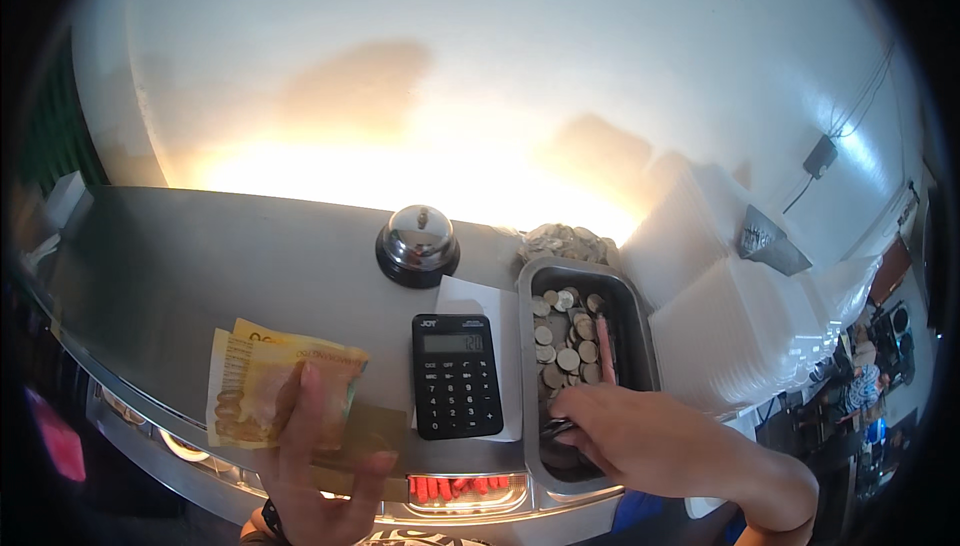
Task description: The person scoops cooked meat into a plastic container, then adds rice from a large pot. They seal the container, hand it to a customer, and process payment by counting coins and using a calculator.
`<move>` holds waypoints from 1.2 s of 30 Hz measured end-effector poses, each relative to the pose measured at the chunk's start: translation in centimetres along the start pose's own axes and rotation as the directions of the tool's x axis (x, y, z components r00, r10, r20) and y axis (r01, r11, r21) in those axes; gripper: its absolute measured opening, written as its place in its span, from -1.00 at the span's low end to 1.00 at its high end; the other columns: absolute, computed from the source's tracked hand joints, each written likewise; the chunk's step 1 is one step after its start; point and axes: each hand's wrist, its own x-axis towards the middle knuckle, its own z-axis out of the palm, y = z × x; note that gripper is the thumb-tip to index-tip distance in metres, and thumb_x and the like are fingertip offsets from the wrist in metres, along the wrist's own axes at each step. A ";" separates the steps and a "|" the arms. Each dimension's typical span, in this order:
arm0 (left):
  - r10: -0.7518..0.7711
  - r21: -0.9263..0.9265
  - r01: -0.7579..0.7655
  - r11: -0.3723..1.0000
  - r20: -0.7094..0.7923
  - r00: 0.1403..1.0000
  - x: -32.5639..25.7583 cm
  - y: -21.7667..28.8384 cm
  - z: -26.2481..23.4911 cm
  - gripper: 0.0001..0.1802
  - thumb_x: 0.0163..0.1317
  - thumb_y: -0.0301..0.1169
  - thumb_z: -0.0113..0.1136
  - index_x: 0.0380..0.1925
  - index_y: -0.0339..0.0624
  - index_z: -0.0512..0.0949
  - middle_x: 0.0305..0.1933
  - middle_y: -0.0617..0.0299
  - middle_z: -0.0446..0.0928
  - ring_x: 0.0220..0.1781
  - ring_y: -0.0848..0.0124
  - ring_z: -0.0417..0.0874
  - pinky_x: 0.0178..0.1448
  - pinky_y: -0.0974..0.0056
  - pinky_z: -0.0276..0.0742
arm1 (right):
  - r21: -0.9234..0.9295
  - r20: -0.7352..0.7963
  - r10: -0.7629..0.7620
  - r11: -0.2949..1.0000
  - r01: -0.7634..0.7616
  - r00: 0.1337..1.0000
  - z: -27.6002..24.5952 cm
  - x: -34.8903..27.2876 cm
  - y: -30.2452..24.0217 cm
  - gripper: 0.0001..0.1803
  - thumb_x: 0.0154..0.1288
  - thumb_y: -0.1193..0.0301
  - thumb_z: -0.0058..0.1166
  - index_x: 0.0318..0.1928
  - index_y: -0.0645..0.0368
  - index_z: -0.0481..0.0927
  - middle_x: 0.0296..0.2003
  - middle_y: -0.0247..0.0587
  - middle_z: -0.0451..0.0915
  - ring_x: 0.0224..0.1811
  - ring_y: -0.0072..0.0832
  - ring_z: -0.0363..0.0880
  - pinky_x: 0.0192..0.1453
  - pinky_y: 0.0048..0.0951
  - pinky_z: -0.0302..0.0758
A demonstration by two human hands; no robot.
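A few folded yellow banknotes are gripped in my left hand, the thumb and fingers pressed on their right side above the steel counter. Beside that hand lies a flat brownish piece, partly covered. My right hand reaches into a deep metal tray, its fingers curled and pinching at coins; exactly how many it has is hidden. Along the tray's right side stands a narrow reddish strip. Between my hands a black calculator rests on white paper.
Behind the calculator sits a silver call bell on a black base. A clear bag of coins lies behind the tray. Stacks of clear plastic containers rise at the right. Red food shows in a lit case below the counter edge.
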 end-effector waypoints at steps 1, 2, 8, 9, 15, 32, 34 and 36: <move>0.013 0.038 -0.013 0.999 0.019 1.000 0.0 0.0 0.0 -0.20 0.25 -0.22 0.25 0.38 -0.47 0.23 0.37 -0.31 0.31 0.44 -0.13 0.31 0.45 -0.04 0.21 | 0.003 -0.019 -0.001 1.000 0.001 1.000 -0.2 0.1 0.1 -0.77 0.45 0.42 -0.06 -0.01 0.30 0.32 -0.15 0.03 0.51 -0.04 -0.08 0.59 -0.07 -0.13 0.57; 0.024 0.076 -0.027 0.997 0.039 0.999 0.1 0.0 0.0 -0.18 0.24 -0.23 0.26 0.39 -0.47 0.21 0.38 -0.32 0.29 0.44 -0.14 0.30 0.45 -0.04 0.20 | 0.006 -0.038 -0.001 1.000 0.001 0.999 -0.5 0.2 0.1 -0.77 0.47 0.41 -0.07 -0.01 0.30 0.32 -0.14 0.03 0.50 -0.02 -0.09 0.58 -0.05 -0.13 0.55; 0.046 0.139 -0.058 0.989 0.090 0.995 0.6 0.0 0.3 -0.17 0.21 -0.28 0.29 0.40 -0.44 0.21 0.42 -0.29 0.26 0.47 -0.14 0.26 0.46 -0.07 0.18 | 0.051 -0.059 -0.057 0.997 0.060 0.997 1.1 0.2 1.2 -0.76 0.50 0.39 -0.10 0.01 0.31 0.32 -0.11 0.06 0.48 -0.03 -0.08 0.56 -0.03 -0.13 0.52; 0.040 0.162 -0.054 0.985 0.090 0.995 0.8 0.3 0.2 -0.18 0.20 -0.29 0.29 0.40 -0.43 0.21 0.43 -0.27 0.26 0.48 -0.14 0.24 0.47 -0.07 0.17 | 0.078 -0.061 -0.078 0.993 0.083 0.995 1.2 0.0 1.1 -0.76 0.51 0.39 -0.10 0.01 0.31 0.32 -0.11 0.06 0.48 -0.03 -0.08 0.56 -0.03 -0.12 0.52; 0.137 0.271 -0.139 0.953 0.027 0.990 1.4 0.3 0.2 -0.24 0.12 -0.30 0.34 0.33 -0.34 0.36 0.36 -0.14 0.37 0.40 -0.11 0.35 0.48 -0.14 0.12 | 0.384 -0.335 0.106 0.923 0.033 0.936 -1.8 -3.4 -1.2 -0.76 0.39 0.48 0.06 0.01 0.21 0.41 -0.22 -0.21 0.54 -0.28 -0.48 0.56 -0.15 -0.43 0.47; 0.173 0.316 -0.152 0.937 -0.040 0.984 2.0 1.1 1.4 -0.33 0.28 -0.19 0.24 0.38 -0.06 0.35 0.32 0.01 0.45 0.35 -0.01 0.43 0.55 -0.25 -0.04 | 0.948 -0.267 0.226 -0.111 0.297 0.937 1.3 1.0 4.0 -0.57 0.19 0.72 -0.10 0.12 0.53 0.41 -0.03 0.05 0.49 -0.03 -0.19 0.60 0.19 -0.29 0.60; 0.179 0.303 -0.162 0.939 -0.028 0.983 2.0 1.1 1.3 -0.33 0.28 -0.19 0.24 0.39 -0.06 0.35 0.28 0.01 0.48 0.29 0.01 0.46 0.55 -0.27 -0.05 | 0.934 -0.331 0.165 -0.081 0.347 0.929 1.9 0.9 4.3 -0.52 0.18 0.76 -0.12 0.16 0.54 0.38 0.01 0.08 0.47 0.02 -0.16 0.60 0.20 -0.30 0.59; 0.180 0.286 -0.169 0.943 -0.012 0.984 1.9 0.9 1.2 -0.33 0.28 -0.20 0.24 0.39 -0.06 0.35 0.22 0.01 0.51 0.22 0.03 0.50 0.54 -0.28 -0.04 | 0.946 -0.323 0.183 0.040 0.321 0.929 2.0 0.0 3.2 -0.52 0.20 0.78 -0.12 0.18 0.53 0.35 0.02 0.10 0.46 0.07 -0.13 0.60 0.23 -0.32 0.59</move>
